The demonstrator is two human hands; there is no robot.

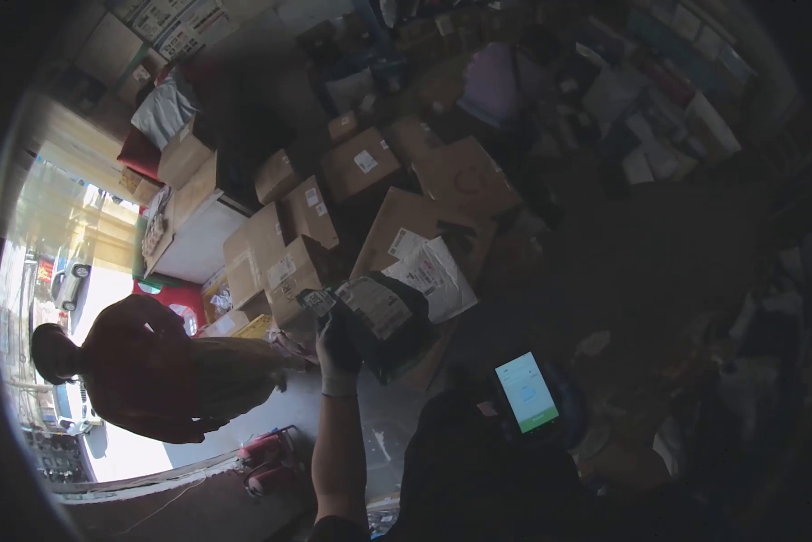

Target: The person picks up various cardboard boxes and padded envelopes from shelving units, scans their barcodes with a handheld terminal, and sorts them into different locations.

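My left hand (336, 348), in a glove with a pale cuff, is closed around a dark plastic-wrapped parcel (391, 325). A large white label (374, 305) faces up on the parcel, and a smaller tag shows near my fingers. To the right, a smartphone (526, 394) with a lit screen is held in my right hand (564, 406), which is mostly lost in the dark. A fingertip seems to show at the phone's left edge. Just beyond the parcel, a white mailer envelope (433, 278) lies on a flat cardboard box (383, 221).
Several cardboard boxes (361, 163) are piled ahead. On the left, a person in a red top (140, 370) stands by a bright doorway, near a white cabinet (198, 239). Red fire extinguishers (269, 461) stand at the lower left. More packages (659, 135) lie in shadow at upper right.
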